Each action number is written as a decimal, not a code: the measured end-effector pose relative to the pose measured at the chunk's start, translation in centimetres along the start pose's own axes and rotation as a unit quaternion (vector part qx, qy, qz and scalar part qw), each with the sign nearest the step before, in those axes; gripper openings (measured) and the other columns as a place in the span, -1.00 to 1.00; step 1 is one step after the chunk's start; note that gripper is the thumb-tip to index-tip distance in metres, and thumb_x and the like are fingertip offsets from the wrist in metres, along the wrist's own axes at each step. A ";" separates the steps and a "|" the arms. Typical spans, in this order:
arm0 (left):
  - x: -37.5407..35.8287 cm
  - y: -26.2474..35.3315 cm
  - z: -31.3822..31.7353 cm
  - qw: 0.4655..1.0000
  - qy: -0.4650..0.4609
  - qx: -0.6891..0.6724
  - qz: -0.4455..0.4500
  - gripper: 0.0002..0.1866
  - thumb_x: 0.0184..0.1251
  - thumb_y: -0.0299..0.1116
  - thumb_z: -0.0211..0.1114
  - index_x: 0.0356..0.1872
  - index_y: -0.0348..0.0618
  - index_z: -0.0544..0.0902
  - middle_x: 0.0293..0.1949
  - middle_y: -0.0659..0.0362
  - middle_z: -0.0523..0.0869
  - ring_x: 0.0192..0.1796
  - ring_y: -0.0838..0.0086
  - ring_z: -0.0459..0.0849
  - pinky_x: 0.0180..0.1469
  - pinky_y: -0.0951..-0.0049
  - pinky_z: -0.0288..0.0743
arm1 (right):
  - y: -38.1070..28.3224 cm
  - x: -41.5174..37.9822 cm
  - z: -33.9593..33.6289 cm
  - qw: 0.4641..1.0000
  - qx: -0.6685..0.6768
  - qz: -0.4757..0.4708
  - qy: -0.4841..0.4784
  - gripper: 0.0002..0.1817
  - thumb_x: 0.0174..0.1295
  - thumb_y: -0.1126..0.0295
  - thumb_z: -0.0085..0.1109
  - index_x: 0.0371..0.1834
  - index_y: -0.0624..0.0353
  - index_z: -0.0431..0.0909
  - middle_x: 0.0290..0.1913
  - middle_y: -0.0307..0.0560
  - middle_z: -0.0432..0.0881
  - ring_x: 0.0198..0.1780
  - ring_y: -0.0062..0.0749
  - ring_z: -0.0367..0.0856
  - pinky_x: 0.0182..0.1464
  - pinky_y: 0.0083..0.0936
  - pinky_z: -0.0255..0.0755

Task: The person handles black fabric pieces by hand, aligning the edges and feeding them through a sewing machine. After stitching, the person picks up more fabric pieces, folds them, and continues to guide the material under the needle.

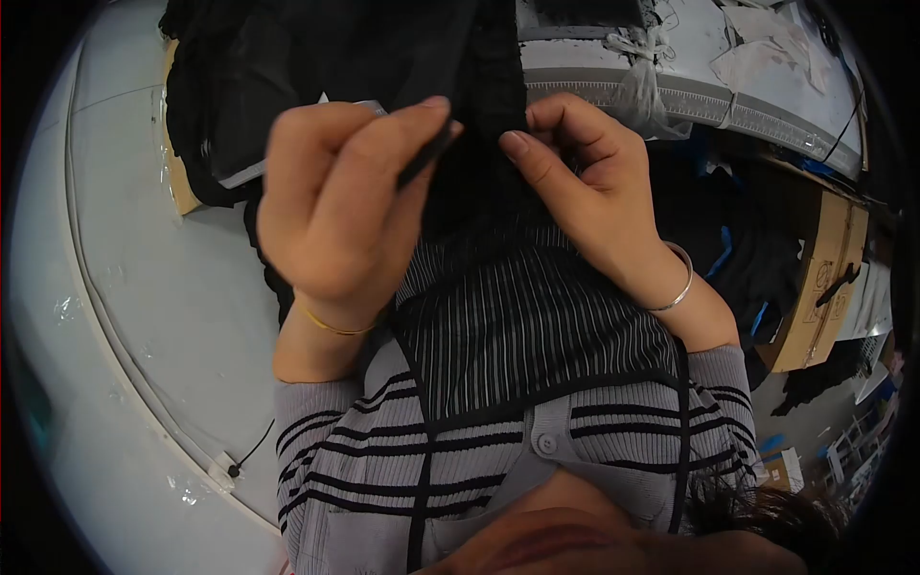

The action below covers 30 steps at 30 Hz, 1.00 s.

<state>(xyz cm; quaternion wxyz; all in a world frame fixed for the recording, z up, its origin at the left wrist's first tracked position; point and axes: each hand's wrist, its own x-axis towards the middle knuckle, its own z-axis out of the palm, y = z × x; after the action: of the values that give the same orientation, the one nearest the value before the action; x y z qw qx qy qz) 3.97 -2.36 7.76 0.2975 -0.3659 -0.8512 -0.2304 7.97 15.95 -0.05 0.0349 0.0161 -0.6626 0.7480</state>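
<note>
My left hand is closed, raised over my lap, with a narrow black strip pinched between thumb and fingers. The strip looks like cloth and blends into the dark fabric behind it. To its right, my right hand has its thumb and index finger brought together at the edge of the black fabric. Exactly what lies between those fingertips is hard to see against the dark cloth. A large pile of black fabric lies on the work surface beyond both hands.
A pale table stretches along the left, with a cable and a small plug on it. At upper right is a machine bed with a measuring scale and a tied plastic bag. A cardboard box stands at right beside dark cloth.
</note>
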 end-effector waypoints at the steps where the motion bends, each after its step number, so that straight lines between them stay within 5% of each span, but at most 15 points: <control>1: -0.6 0.1 1.0 0.999 -0.010 -0.031 0.001 -0.64 -0.11 -0.65 0.61 -0.19 -0.25 0.82 -0.31 0.17 0.59 -0.40 0.51 0.57 -0.44 0.60 0.46 | -0.1 -0.1 0.0 1.000 0.001 -0.001 0.001 -0.87 0.33 0.47 0.38 -0.22 0.29 0.63 -0.53 -0.40 0.48 -0.48 -0.79 0.31 -0.42 -0.72 0.24; 4: -1.1 1.2 2.5 0.997 -0.023 -0.073 -0.013 -0.66 -0.11 -0.66 0.59 -0.20 -0.30 0.80 -0.29 0.14 0.64 -0.40 0.49 0.61 -0.43 0.58 0.50 | -0.4 -0.3 -0.3 1.000 0.021 0.004 0.011 -0.88 0.33 0.50 0.35 -0.16 0.32 0.65 -0.47 -0.35 0.59 -0.44 -0.79 0.41 -0.38 -0.72 0.34; 6: -1.3 1.4 2.9 0.996 -0.030 -0.084 -0.018 -0.67 -0.10 -0.67 0.59 -0.20 -0.31 0.80 -0.28 0.14 0.65 -0.40 0.48 0.62 -0.43 0.58 0.51 | -0.9 -0.5 -0.7 0.998 0.022 0.035 -0.041 -0.86 0.43 0.56 0.26 -0.01 0.32 0.65 -0.15 -0.26 0.74 -0.13 -0.72 0.65 -0.04 -0.72 0.54; 13: -1.8 1.5 3.5 0.995 -0.020 -0.093 -0.040 -0.69 -0.05 -0.66 0.59 -0.21 -0.32 0.78 -0.23 0.09 0.69 -0.36 0.45 0.68 -0.40 0.55 0.57 | -2.0 -0.8 -0.8 0.989 0.107 0.080 -0.061 -0.74 0.42 0.60 0.19 0.14 0.32 0.65 -0.06 -0.22 0.75 -0.01 -0.63 0.68 0.09 -0.66 0.56; 19: -1.4 1.1 2.1 0.988 -0.019 -0.123 -0.089 -0.74 0.08 -0.69 0.54 -0.19 -0.30 0.73 -0.18 0.07 0.72 -0.25 0.38 0.70 -0.25 0.50 0.61 | -2.3 -0.3 -1.4 0.952 0.237 0.112 -0.157 -0.55 0.33 0.51 0.18 0.30 0.30 0.60 0.22 -0.10 0.58 0.26 -0.50 0.54 0.33 -0.47 0.41; 21: -1.0 0.5 0.8 0.971 -0.033 -0.158 -0.175 -0.83 0.25 -0.68 0.43 -0.17 -0.28 0.70 -0.13 0.11 0.71 -0.16 0.42 0.67 -0.05 0.55 0.54 | -1.7 0.4 -1.0 0.982 0.112 -0.037 -0.149 -0.54 0.37 0.49 0.18 0.34 0.34 0.54 0.12 0.00 0.55 0.19 -0.33 0.56 0.28 -0.37 0.46; 24: 1.0 -0.8 0.6 0.918 0.099 -0.245 -0.296 -0.90 0.47 -0.59 0.30 -0.07 -0.29 0.62 -0.10 0.22 0.64 -0.04 0.59 0.57 0.06 0.64 0.42 | 0.1 2.3 3.5 0.995 0.005 -0.089 -0.050 -0.41 0.41 0.36 0.18 0.48 0.32 0.39 0.11 0.14 0.55 0.23 -0.07 0.52 0.36 -0.21 0.38; 26: 2.8 -1.7 0.7 0.933 0.119 -0.211 -0.266 -0.88 0.48 -0.59 0.29 -0.05 -0.30 0.60 -0.10 0.22 0.63 -0.06 0.59 0.56 0.05 0.64 0.42 | 3.0 3.2 8.0 0.964 -0.013 -0.197 -0.180 -0.41 0.44 0.27 0.15 0.48 0.31 0.33 0.12 0.26 0.52 0.23 0.11 0.49 0.32 -0.14 0.39; 28: 4.2 -3.1 1.2 0.960 0.152 -0.130 -0.193 -0.87 0.51 -0.61 0.25 -0.01 -0.30 0.55 -0.10 0.21 0.60 -0.10 0.58 0.54 0.03 0.62 0.43 | -0.3 5.1 7.0 0.947 0.110 -0.138 -0.268 -0.56 0.40 0.33 0.17 0.28 0.31 0.48 0.10 0.27 0.53 0.20 0.13 0.52 0.26 -0.12 0.44; 30: 4.1 -5.0 1.1 0.973 0.143 -0.118 -0.139 -0.87 0.49 -0.60 0.26 -0.03 -0.30 0.55 -0.10 0.18 0.61 -0.11 0.56 0.55 0.01 0.62 0.43 | -0.1 6.2 4.6 0.960 -0.103 -0.259 -0.031 -0.71 0.33 0.46 0.20 0.08 0.29 0.58 0.04 0.21 0.56 0.09 0.10 0.59 0.14 -0.16 0.53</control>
<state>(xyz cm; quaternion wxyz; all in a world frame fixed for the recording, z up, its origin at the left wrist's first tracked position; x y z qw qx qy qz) -2.50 -2.79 8.88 0.3357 -0.2400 -0.8091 -0.4184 1.64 11.59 1.01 0.2085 0.2069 -0.7096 0.6404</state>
